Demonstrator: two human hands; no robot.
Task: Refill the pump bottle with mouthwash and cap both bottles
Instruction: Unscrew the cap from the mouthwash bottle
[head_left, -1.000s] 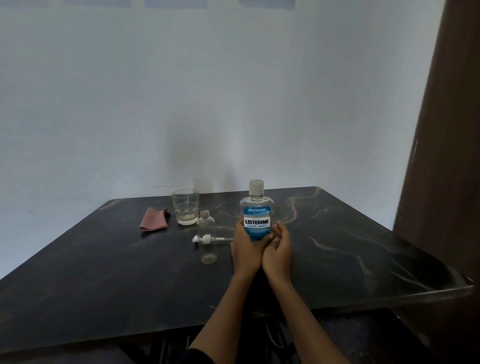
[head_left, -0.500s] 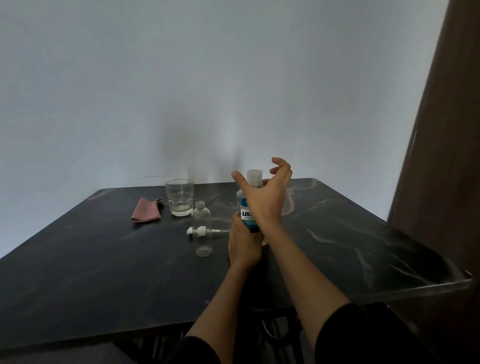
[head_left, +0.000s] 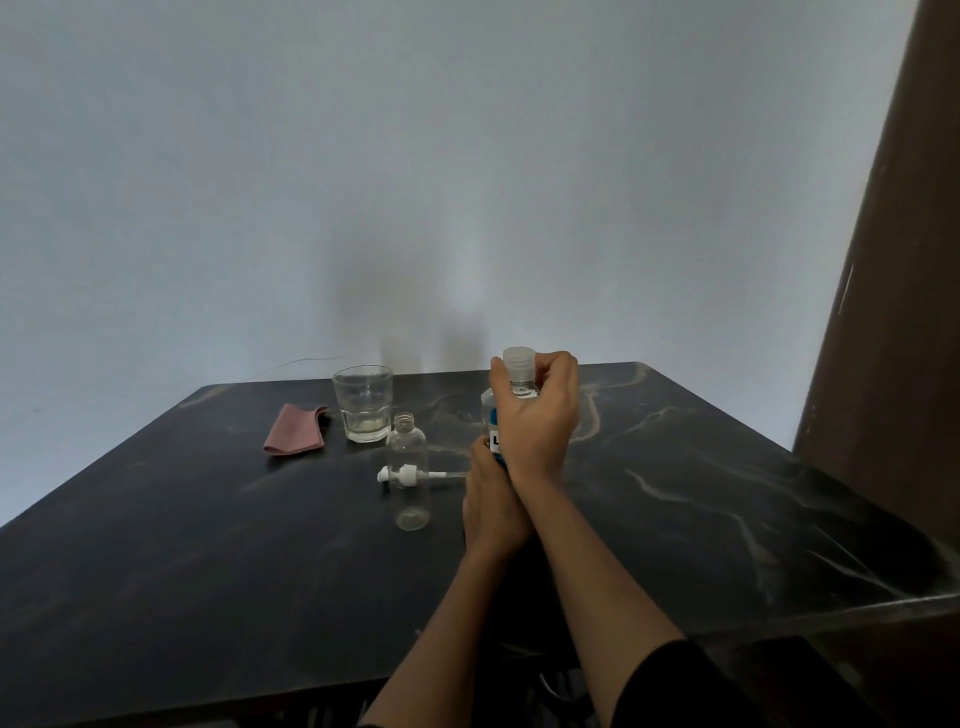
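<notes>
The mouthwash bottle (head_left: 492, 423), clear with a blue and white label, stands upright on the dark marble table (head_left: 675, 499). My left hand (head_left: 493, 501) grips its lower body. My right hand (head_left: 540, 410) is wrapped around its neck, thumb and fingers on the pale cap (head_left: 518, 362). To the left, the small clear pump bottle (head_left: 409, 470) stands uncapped and looks empty. Its white pump head (head_left: 402, 475) with tube lies on the table behind it.
A drinking glass (head_left: 363, 402) with a little liquid stands behind the pump bottle. A folded pink cloth (head_left: 296, 428) lies to its left. A brown door or panel (head_left: 893, 312) rises along the right side, and a white wall stands behind the table.
My right hand rose from beside the bottle's base, passed over the top with fingers spread, and has now closed around the cap. My left hand stayed on the bottle.
</notes>
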